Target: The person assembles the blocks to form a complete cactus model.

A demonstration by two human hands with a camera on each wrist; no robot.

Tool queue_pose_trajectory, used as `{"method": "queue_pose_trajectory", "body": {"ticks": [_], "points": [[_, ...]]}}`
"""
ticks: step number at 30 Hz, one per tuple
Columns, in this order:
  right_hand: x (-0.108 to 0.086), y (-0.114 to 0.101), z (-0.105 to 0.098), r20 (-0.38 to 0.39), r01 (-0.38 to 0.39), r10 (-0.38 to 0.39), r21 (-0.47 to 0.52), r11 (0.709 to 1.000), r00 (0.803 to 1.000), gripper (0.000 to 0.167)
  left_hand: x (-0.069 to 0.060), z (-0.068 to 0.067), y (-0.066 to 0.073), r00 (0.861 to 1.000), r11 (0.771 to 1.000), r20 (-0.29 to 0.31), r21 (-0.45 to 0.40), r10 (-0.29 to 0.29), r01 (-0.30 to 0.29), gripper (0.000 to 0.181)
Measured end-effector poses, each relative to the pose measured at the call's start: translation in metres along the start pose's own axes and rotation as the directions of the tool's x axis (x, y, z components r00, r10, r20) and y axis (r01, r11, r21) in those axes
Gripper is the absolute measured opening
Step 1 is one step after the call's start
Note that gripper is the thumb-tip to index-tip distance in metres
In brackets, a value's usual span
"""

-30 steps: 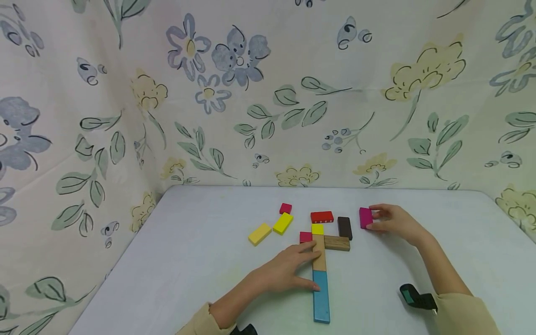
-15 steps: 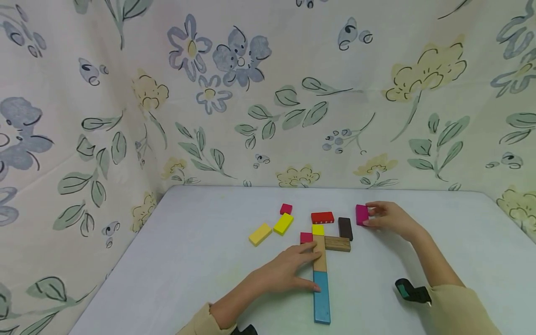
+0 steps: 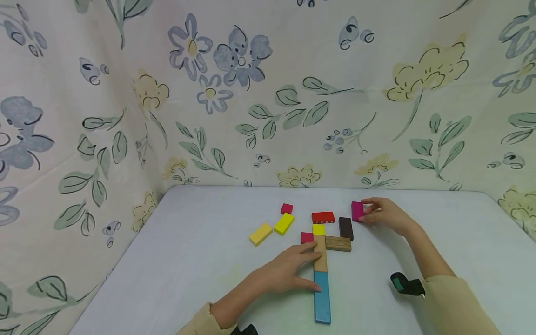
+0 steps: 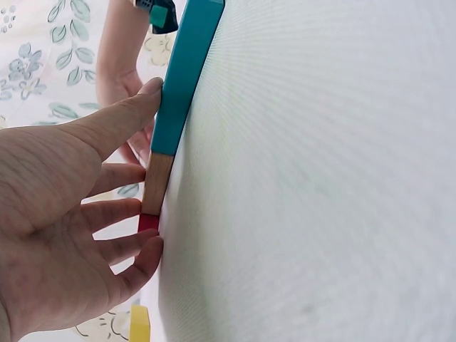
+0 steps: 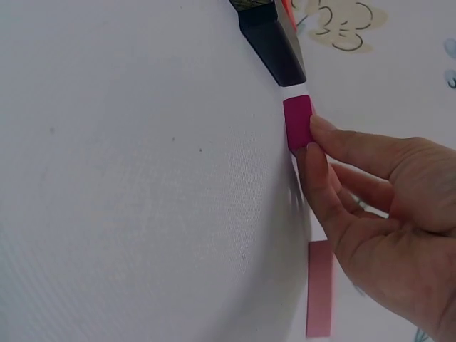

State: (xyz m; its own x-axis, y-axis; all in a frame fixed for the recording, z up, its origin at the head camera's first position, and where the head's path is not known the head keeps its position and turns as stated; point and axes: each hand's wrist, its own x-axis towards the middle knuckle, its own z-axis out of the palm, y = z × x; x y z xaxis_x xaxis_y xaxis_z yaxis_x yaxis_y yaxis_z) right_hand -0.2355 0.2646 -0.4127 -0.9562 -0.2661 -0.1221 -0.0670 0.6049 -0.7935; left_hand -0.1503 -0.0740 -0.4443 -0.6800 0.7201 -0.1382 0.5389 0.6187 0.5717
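Note:
In the head view my left hand (image 3: 280, 270) lies with spread fingers on a tan block (image 3: 320, 260) and a long blue block (image 3: 322, 302), joined end to end. A small yellow block (image 3: 318, 229) tops that column, a crimson block (image 3: 306, 237) is at its left, and a brown wood block (image 3: 338, 243) at its right. My right hand (image 3: 387, 216) pinches a magenta block (image 3: 357, 211) by its right side, just up and right of a dark brown block (image 3: 345, 228). The right wrist view shows thumb and fingertips on the magenta block (image 5: 298, 122).
Behind the column lies a red block (image 3: 323, 217). To the left are a small red block (image 3: 286, 209) and two yellow blocks (image 3: 284, 224). A pink block (image 5: 320, 288) shows low in the right wrist view. Floral cloth hangs behind the white table (image 3: 188, 232).
My right hand has moved left and slightly away with the magenta block, bringing it nearer the dark brown block. The left hand stays where it was.

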Motion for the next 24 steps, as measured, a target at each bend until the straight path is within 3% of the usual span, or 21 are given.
{"method": "queue_pose_trajectory", "body": {"ticks": [10, 13, 18, 24], "points": [[0.005, -0.007, 0.005, 0.010, 0.000, 0.000, 0.001, 1.000, 1.000, 0.062, -0.005, -0.009, 0.014, 1.000, 1.000, 0.011, 0.019, -0.019, 0.019, 0.078], [0.007, -0.008, 0.008, -0.002, -0.010, 0.010, 0.002, 1.000, 1.000, 0.062, -0.003, -0.005, 0.007, 1.000, 1.000, 0.009, 0.003, -0.006, 0.006, 0.079], [0.010, -0.009, 0.014, -0.010, -0.028, 0.028, 0.005, 1.000, 1.000, 0.062, 0.007, 0.012, -0.016, 0.999, 0.999, -0.011, 0.021, 0.038, -0.037, 0.082], [0.014, -0.010, 0.017, -0.001, -0.013, 0.013, 0.048, 0.999, 1.000, 0.062, 0.012, 0.019, -0.025, 0.998, 0.998, -0.019, 0.042, 0.055, -0.054, 0.084]]}}
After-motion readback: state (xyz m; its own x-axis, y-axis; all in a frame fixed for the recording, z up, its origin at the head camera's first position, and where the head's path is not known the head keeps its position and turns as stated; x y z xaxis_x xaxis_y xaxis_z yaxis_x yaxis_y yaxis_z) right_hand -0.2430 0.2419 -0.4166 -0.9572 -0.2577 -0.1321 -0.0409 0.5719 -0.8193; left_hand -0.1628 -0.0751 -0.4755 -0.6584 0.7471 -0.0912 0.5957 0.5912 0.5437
